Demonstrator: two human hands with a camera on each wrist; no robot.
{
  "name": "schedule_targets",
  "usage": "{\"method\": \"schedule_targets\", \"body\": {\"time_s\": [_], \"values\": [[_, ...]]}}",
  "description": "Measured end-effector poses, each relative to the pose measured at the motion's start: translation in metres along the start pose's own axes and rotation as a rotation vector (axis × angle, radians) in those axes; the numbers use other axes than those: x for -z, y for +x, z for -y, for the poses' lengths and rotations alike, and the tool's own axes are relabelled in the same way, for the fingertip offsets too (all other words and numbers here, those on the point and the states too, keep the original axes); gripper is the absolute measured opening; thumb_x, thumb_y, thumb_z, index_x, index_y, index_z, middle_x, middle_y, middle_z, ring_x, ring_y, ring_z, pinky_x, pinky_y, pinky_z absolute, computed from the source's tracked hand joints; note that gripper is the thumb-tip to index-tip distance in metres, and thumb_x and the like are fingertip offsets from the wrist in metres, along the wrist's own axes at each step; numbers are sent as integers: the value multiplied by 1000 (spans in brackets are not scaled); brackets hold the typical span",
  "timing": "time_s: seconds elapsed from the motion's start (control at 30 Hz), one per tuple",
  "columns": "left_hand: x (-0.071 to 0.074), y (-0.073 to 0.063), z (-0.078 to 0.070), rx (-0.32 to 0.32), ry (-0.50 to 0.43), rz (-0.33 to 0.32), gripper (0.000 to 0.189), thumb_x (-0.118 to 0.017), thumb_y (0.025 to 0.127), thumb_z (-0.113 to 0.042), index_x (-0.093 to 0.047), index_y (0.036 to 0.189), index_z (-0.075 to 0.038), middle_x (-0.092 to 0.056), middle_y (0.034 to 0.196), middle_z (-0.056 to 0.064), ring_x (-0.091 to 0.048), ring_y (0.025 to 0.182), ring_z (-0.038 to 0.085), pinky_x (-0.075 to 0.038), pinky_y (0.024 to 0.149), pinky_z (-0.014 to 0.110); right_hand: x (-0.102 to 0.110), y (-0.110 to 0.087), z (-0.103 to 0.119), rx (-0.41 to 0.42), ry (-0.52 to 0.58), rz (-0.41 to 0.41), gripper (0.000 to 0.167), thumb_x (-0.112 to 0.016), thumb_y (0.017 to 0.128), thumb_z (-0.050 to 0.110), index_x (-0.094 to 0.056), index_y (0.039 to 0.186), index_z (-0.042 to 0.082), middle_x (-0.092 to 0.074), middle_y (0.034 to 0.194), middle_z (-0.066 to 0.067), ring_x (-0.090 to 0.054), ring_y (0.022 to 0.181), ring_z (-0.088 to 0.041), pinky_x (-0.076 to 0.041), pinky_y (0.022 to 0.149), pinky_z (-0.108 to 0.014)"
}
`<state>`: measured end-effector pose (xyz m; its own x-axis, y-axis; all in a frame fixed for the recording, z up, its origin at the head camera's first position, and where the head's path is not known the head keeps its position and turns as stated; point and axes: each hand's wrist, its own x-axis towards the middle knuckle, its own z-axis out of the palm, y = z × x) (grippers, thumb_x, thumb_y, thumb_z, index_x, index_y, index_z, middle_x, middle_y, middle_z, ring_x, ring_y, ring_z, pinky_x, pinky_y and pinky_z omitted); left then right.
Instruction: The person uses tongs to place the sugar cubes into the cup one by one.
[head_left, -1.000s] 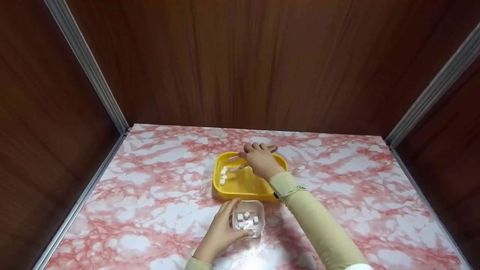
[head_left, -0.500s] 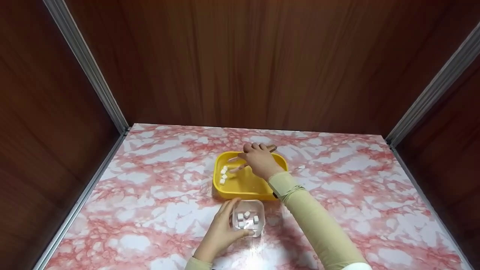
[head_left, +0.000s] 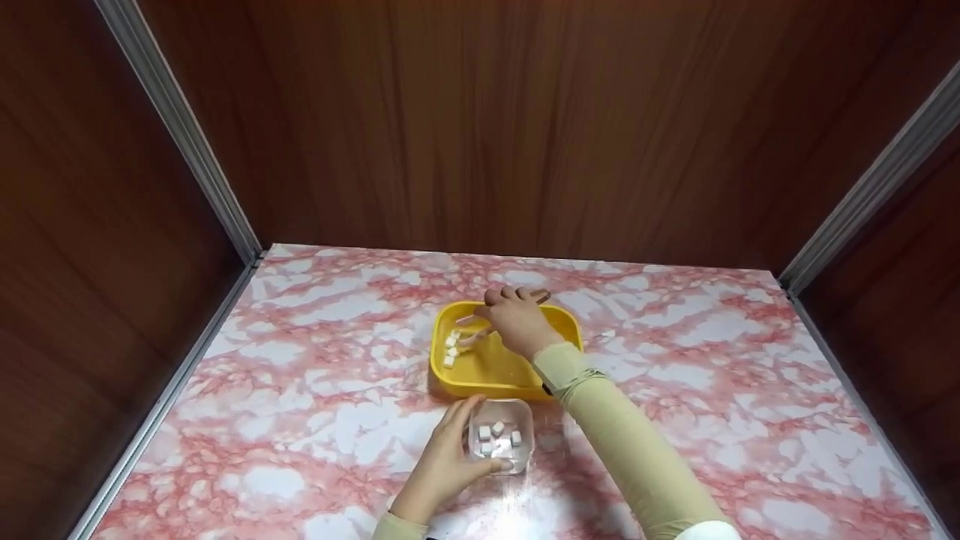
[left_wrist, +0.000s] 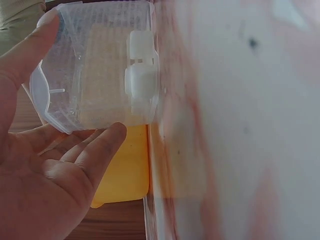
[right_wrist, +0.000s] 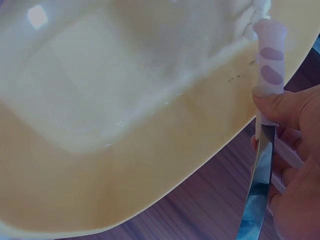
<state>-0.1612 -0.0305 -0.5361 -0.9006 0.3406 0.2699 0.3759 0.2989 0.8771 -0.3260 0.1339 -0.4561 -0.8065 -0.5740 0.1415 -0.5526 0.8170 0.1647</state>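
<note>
My left hand (head_left: 444, 459) grips a small clear plastic container (head_left: 520, 414), thumb on its near side and fingers along its left. Several white cubes (head_left: 485, 433) lie inside. Above the yellow tray (head_left: 495, 369), my right hand (head_left: 519, 321) holds tongs (right_wrist: 271, 60) with metal arms and pale pink, paw-marked tips. The tips point left, close beside several white cubes (head_left: 450, 352) lined up along the tray's left side. Whether the tips touch a cube, I cannot tell. In the left wrist view, cubes (left_wrist: 142, 80) show through the container wall.
The container stands just in front of the tray on a red-and-white marbled tabletop (head_left: 300, 390). Dark wood panels (head_left: 480, 135) close off the back and both sides, with metal rails (head_left: 176, 120) at the corners.
My right hand has shifted slightly left over the tray, bringing the tong tips nearer the cubes. My left hand keeps its grip on the container. The head view has shifted slightly.
</note>
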Motion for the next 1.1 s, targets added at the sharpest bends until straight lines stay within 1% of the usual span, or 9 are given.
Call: {"method": "schedule_targets", "body": {"time_s": [0.2, 0.3, 0.5, 0.6, 0.87, 1.1], "values": [[0, 1, 1, -1, 7, 2, 99, -86, 64, -42, -38, 145, -9, -47, 136, 9, -44, 125, 25, -39, 104, 39, -2, 3, 0, 3, 1, -6, 35, -68, 86, 2, -71, 116, 20, -58, 107, -7, -51, 101, -31, -40, 91, -46], [0, 1, 0, 4, 9, 4, 99, -86, 65, -41, -38, 145, -9, -47, 136, 9, -44, 125, 25, -39, 104, 38, -4, 3, 1, 3, -1, -6, 34, -66, 88, 1, -71, 116, 20, -57, 107, -7, -51, 102, -31, -40, 91, -46], [0, 1, -3, 44, 1, 19, 101, -87, 64, -40, -36, 146, -11, -45, 138, 9, -42, 127, 25, -39, 104, 38, -8, 4, 2, 20, -19, -45, 29, -65, 89, 3, -72, 112, 19, -58, 104, -6, -52, 98, -30, -41, 87, -45], [1, 1, -3, 54, -5, 22, 103, -87, 63, -40, -35, 147, -11, -45, 139, 9, -41, 128, 25, -39, 104, 37, -9, 5, 3, 28, -16, -66, 28, -65, 88, 3, -73, 110, 18, -58, 101, -6, -51, 97, -29, -42, 85, -44], [1, 0, -2, 43, 1, 13, 101, -87, 64, -39, -36, 146, -10, -45, 138, 4, -42, 128, 26, -37, 105, 36, -5, 6, 4, 43, -48, -55, 26, -66, 88, 5, -73, 110, 17, -58, 102, -7, -50, 94, -29, -43, 84, -44], [1, 0, -1, 33, 16, 9, 102, -86, 64, -42, -36, 146, -9, -46, 136, 7, -43, 126, 26, -40, 104, 39, -2, 7, 5, 37, -61, -21, 28, -64, 89, 4, -73, 112, 19, -58, 102, -6, -50, 95, -28, -42, 85, -43]]}}
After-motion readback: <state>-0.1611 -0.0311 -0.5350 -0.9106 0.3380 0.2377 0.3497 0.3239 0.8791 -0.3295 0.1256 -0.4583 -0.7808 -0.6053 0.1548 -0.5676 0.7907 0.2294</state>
